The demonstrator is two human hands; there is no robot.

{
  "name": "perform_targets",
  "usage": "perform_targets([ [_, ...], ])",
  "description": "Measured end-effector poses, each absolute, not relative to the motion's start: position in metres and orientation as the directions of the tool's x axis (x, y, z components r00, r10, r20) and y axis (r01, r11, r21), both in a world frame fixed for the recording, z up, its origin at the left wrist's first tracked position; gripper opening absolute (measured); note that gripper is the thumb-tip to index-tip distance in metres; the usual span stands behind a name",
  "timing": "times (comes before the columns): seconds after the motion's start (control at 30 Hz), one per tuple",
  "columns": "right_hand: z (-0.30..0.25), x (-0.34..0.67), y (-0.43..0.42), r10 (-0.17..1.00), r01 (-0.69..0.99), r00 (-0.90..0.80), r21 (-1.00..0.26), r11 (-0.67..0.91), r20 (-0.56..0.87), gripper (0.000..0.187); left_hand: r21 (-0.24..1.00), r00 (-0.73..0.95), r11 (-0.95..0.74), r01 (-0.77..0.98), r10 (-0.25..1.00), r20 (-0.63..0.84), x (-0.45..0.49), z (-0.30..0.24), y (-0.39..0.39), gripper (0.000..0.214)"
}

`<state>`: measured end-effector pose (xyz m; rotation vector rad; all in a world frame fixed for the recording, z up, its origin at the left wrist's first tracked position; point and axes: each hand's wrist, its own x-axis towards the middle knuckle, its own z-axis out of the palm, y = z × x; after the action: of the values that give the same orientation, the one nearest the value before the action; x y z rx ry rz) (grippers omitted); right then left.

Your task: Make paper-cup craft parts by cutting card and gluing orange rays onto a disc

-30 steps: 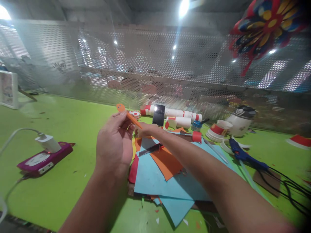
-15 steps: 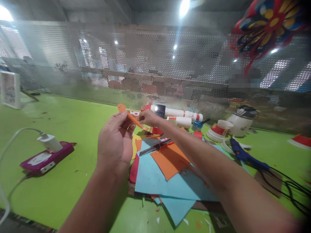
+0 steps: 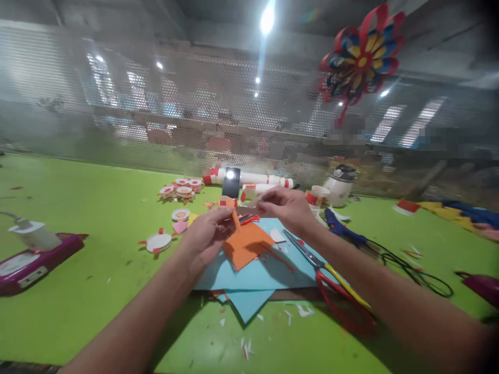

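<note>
Orange strip (image 3: pixel 236 220) in the pinch of left hand (image 3: pixel 206 234); cannot tell grasp of right hand (image 3: pixel 288 208), at three o'clock from strip; at four, scissors (image 3: pixel 317 262).

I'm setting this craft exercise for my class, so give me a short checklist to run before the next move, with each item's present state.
1. Slim orange paper-like strip gripped: ok, held in the left hand's fingers.
2. Right hand free: cannot tell; its fingertips are close together and blurred.
3. Metal scissors with red and yellow handles put down: ok, blades over the light blue sheets.
4. Green tabletop free of offcuts: not ok; small pale scraps lie near the front.
5. Dark blue plastic glue gun cool: cannot tell; heat doesn't show.
</note>
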<state>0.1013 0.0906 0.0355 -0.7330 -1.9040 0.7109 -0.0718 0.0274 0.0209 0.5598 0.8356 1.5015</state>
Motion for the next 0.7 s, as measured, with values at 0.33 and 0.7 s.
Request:
perform_targets([
  [0.33,0.022,0.158,0.022,0.559,0.120,-0.495,-0.585,0.802,0.665,0.009,0.900,0.430,0.271,-0.341,0.897,-0.107,-0.052,0.011,0.006,0.007],
  [0.7,0.009,0.162,0.020,0.610,0.156,-0.474,-0.621,0.768,0.635,0.015,0.915,0.330,0.200,-0.351,0.941,-0.079,-0.044,-0.003,0.009,0.012],
])
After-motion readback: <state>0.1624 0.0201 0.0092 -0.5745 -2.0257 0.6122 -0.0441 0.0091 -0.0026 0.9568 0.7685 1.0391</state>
